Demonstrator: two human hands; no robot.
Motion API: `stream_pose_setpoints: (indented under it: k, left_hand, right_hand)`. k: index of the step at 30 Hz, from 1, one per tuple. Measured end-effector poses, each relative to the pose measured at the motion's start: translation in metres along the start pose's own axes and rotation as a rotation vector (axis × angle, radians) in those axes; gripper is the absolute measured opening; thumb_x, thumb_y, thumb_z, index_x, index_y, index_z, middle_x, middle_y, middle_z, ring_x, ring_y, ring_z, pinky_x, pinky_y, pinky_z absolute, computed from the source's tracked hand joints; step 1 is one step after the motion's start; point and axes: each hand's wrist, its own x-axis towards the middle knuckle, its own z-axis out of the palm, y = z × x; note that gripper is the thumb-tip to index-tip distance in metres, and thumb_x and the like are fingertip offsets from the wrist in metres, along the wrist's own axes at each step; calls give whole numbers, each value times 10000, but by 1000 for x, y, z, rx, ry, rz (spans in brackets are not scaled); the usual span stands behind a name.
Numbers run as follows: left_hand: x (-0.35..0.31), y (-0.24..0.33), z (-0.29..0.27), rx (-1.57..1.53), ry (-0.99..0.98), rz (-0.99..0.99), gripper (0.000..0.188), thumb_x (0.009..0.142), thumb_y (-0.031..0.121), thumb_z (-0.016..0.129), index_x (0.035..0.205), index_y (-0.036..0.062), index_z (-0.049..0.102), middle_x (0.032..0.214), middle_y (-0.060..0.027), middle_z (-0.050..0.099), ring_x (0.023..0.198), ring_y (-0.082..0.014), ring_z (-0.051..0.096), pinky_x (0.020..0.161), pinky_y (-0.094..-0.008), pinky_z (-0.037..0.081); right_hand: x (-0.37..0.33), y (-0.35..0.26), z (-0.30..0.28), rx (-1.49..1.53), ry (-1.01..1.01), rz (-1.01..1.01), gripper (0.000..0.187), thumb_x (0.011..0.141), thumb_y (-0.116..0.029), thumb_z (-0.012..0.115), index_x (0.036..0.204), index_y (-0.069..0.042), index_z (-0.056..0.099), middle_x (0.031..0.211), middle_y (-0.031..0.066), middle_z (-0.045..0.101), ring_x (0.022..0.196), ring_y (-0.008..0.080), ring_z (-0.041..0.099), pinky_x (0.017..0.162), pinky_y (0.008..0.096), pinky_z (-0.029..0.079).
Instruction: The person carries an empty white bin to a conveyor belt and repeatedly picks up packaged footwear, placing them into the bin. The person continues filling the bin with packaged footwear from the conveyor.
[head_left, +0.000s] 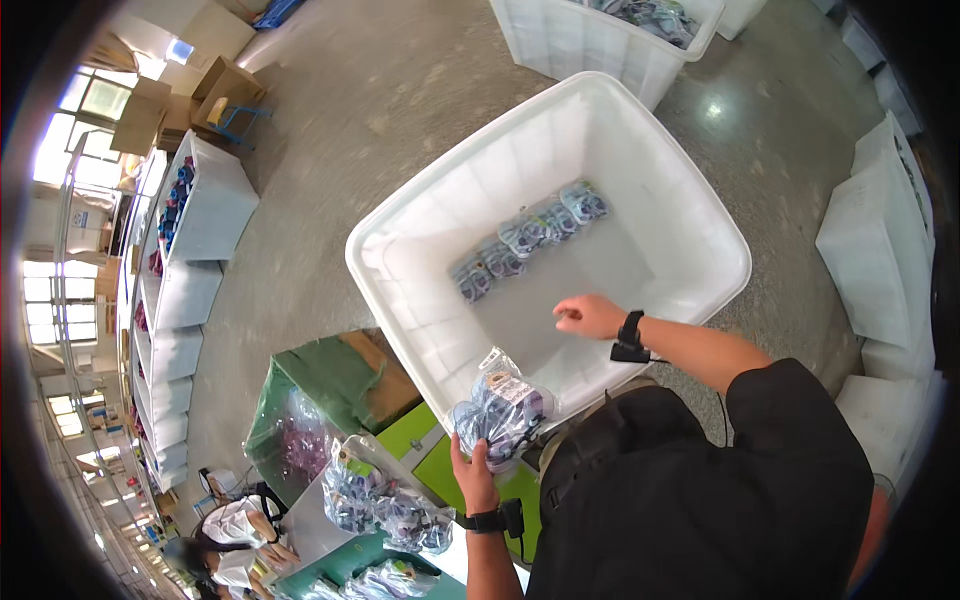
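Observation:
My left hand (474, 478) is closed around a clear plastic packet (505, 405) of soft, blue-purple patterned goods, at the near left rim of a large white plastic bin (690, 210). The exact kind of goods is hard to make out through the film. Over the inside of the bin hangs my right hand (592, 316), its fingers curled in and nothing visible in them. On the bin floor a row of similar packets (535, 232) lies along the far left side.
More filled packets (385, 500) lie on a table left of my left hand. Beside the bin stands a green-covered box (320, 385). Another white bin (590, 42) holds goods at the far side. Bins line both sides, and a person (240, 530) sits at lower left.

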Motion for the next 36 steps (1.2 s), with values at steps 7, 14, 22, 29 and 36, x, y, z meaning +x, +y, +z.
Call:
stream_pose_setpoints:
  k: [7,14,22,29,36]
  left_hand:
    - [38,9,56,32,-123,-11,800,931,95,645,1560,35,153,1388,-215,465,1156,-271,573,971,-368,493]
    - [51,11,86,-172,-94,-168,817,972,173,586,1567,79,34,1355,-248,481,1156,-348,596,893,-482,564]
    - [50,-1,84,-59,-240,-394,624,967,244,639,1479,50,337,1203,-167,585,952,-244,646,745,-370,571]
    - [31,-23,29,171,-181,-195,486,967,145,631,1395,3,448,1058,-134,668,852,-191,658,682,-291,549]
    - [-8,-84,-70,142,52,-281,406,979,175,617,1331,15,492,1012,-122,649,807,-220,660,626,-320,534]
  right_hand:
    - [-46,-85,54,-206,-14,-769,638,744,-297,799,1286,-56,565,1251,162,583,1190,364,539,1012,468,430]
    - [-47,-91,74,-374,-139,-659,977,628,-294,858,1469,-111,394,1361,122,508,1305,302,464,1092,469,326]
    - [-32,-52,77,-562,-102,-603,640,669,-164,788,1257,-86,548,1122,125,604,1091,318,594,943,458,454]
    - [-23,45,36,-744,-103,-243,442,716,-239,738,1106,-85,597,1087,155,597,1064,337,598,893,455,486]
    - [-8,123,-63,-773,238,117,604,742,-333,778,1269,-116,582,1218,153,578,1169,326,554,1000,462,436]
